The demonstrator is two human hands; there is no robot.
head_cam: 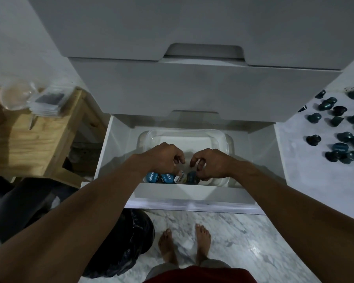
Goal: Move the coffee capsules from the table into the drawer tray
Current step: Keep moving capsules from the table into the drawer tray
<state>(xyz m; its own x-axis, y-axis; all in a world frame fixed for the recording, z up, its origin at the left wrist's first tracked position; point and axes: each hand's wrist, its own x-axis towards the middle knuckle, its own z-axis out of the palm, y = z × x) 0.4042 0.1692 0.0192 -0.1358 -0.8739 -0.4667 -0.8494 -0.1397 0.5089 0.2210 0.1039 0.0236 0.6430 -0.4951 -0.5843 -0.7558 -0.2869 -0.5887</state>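
Note:
The bottom drawer (192,194) stands pulled out with a clear plastic tray (184,133) inside. Several coffee capsules (167,178), blue-lidded and dark, lie in a row along the tray's near edge. Both hands reach into the tray. My left hand (164,156) hovers over the blue capsules with its fingers curled; its palm side is hidden. My right hand (211,164) curls its lower fingers round a dark teal capsule (191,177) at the right end of the row. Several more dark teal capsules (342,137) are scattered on the white marble table (307,170) to the right.
Closed white drawers (192,88) overhang the back half of the open one. A wooden stool (29,144) at left carries clear plastic packets (47,103). A black bin bag (129,242) and my bare feet (184,246) are on the marble floor below.

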